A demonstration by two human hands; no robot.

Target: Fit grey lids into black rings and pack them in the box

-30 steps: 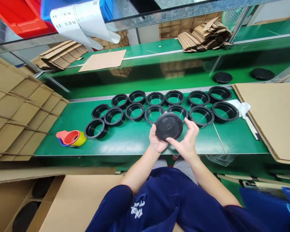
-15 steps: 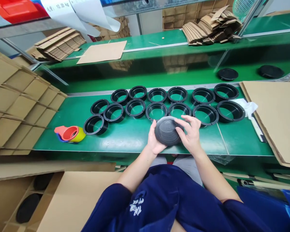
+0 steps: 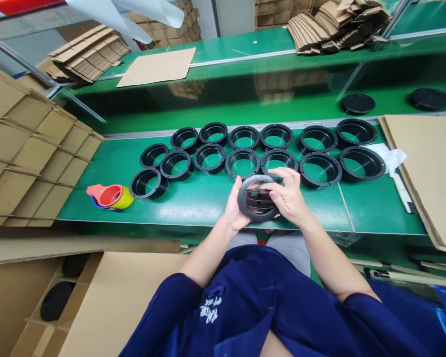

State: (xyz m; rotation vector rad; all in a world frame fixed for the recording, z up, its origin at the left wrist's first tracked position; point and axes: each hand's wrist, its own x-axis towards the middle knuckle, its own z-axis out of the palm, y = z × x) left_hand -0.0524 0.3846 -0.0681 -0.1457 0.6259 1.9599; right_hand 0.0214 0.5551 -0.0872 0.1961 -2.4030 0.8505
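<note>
A round black air vent (image 3: 258, 210) is held over the front edge of the green bench, its slats turned so that gaps show between them. My left hand (image 3: 236, 207) is closed round the vent's left side, with the thumb along the rim. At the upper right of the vent, my right hand (image 3: 288, 198) has its thumb and fingers on the slats and rim. Just beyond it, several black flanged rings (image 3: 243, 163) stand in two rows on the bench, openings upward.
Nested coloured plastic rings (image 3: 111, 196) lie at the left of the bench (image 3: 193, 208). Cardboard dividers (image 3: 29, 148) rise on the left. A cardboard sheet (image 3: 427, 173) and a white cloth (image 3: 392, 157) are at right. Black discs (image 3: 358, 103) lie behind; an open carton (image 3: 126, 297) sits below left.
The vent's slats, closed flat before, are now tilted open, with gaps between them. Both hands stay on the vent. The view has shifted slightly.
</note>
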